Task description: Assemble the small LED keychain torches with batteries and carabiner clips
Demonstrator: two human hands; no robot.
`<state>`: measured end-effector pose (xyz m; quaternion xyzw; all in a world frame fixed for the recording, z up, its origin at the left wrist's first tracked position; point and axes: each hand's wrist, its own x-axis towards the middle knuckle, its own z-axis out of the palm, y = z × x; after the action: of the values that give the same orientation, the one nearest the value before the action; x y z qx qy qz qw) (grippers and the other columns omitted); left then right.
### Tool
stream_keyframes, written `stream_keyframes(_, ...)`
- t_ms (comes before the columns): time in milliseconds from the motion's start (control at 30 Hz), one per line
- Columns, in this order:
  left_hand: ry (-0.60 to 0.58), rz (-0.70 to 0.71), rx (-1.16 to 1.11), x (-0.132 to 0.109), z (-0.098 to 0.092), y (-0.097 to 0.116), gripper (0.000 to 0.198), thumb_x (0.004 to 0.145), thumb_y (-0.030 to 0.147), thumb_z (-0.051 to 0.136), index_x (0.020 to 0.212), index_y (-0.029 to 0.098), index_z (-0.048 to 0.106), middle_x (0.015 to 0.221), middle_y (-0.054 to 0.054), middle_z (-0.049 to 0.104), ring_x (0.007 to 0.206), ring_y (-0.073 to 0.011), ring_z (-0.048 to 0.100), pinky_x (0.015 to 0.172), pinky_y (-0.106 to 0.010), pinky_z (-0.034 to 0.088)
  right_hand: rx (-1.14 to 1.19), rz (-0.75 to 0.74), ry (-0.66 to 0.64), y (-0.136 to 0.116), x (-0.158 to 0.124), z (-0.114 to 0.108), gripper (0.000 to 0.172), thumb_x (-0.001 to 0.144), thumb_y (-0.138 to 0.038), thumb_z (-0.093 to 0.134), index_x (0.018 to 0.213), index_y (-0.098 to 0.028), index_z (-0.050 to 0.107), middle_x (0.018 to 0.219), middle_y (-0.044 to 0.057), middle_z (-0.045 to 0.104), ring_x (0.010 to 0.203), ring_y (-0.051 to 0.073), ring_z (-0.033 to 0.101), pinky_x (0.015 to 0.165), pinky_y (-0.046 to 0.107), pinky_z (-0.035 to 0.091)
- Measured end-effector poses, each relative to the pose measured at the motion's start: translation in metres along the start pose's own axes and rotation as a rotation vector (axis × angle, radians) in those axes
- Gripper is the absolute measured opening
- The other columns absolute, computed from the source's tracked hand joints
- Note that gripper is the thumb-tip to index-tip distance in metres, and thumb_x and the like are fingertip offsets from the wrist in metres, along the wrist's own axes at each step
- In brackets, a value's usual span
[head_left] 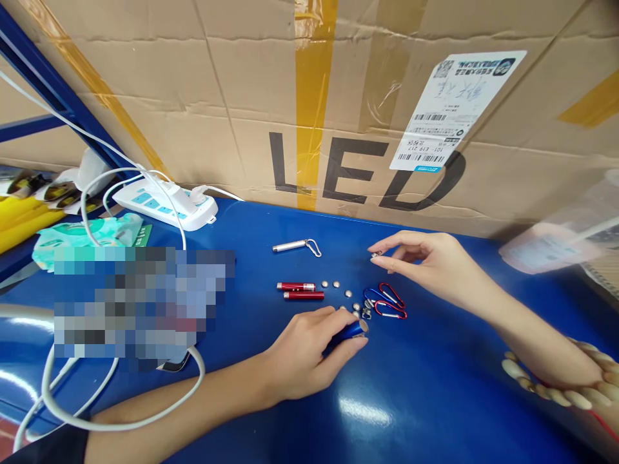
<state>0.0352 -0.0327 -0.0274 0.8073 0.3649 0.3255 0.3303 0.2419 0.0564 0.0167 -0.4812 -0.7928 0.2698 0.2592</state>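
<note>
While 2 bare hands work over a glossy blue tabletop [261,438], the step in hand seems to be close work on small pointer-tube parts. From left to right, a silver pointer tube [289,246] with a clip hook [314,249] lies toward the back; nearer are 2 red pointer tubes [304,296], side by side, 1 with a white sticker [308,287]. The left hand [309,351] is closed around a blue metal tube [352,330], its silvery end facing right. Silver button cells [336,283] lie scattered beyond those fingers, some partly hidden. Next come 3 bunched carabiners [391,314], 2 red and 1 blue. Farther right, the right hand [430,261] has thumb and fingertip pinched on a tiny silvery piece [376,255], too small to identify. The next move seems to call for a steady left hold and fine right fingertip control.

Around this, from the left: yellow items [24,222], a teal packet [91,231], a pixelated patch [145,303] hiding its contents, and a white power strip [167,205]. A white cable [111,426] passes across the left forearm [232,393] and could snag. Behind, a large cardboard box [242,77] marked LED, with a shipping label [449,122], closes off the back. At far right stands a blurred, pink-bottomed container [536,248].
</note>
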Motion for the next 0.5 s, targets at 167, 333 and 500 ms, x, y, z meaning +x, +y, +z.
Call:
stream_keyframes(167,-0.009,-0.026,-0.009,0.0,0.0,-0.001,0.016,0.092,0.024,0.042,0.088,0.016,0.055,0.077,-0.003,0.06,0.067,-0.0131,0.054,0.064,-0.023,0.044,0.091,0.011,0.07,-0.005,0.0,-0.005,0.026,0.078,-0.039,0.061,0.095,-0.02,0.067,0.062,0.0,0.064,0.053,0.012,0.06,0.055,0.026,0.051)
stream_keyframes(333,-0.007,-0.052,0.0,-0.001,0.001,-0.003,0.018,0.092,0.025,0.042,0.087,0.015,0.056,0.075,-0.003,0.059,0.066,-0.0134,0.054,0.064,-0.024,0.044,0.103,-0.049,0.066,-0.007,-0.001,-0.005,0.025,0.082,-0.037,0.057,0.098,-0.022,0.068,0.09,0.005,0.064,0.056,0.009,0.058,0.053,0.024,0.052)
stream_keyframes(500,-0.005,-0.052,0.0,0.0,0.001,-0.003,0.019,0.092,0.026,0.042,0.087,0.015,0.056,0.077,-0.004,0.061,0.067,-0.0141,0.055,0.065,-0.025,0.046,0.075,-0.082,0.049,-0.014,-0.005,-0.007,0.025,0.082,-0.04,0.058,0.096,-0.023,0.069,0.085,0.003,0.062,0.057,0.009,0.058,0.053,0.024,0.051)
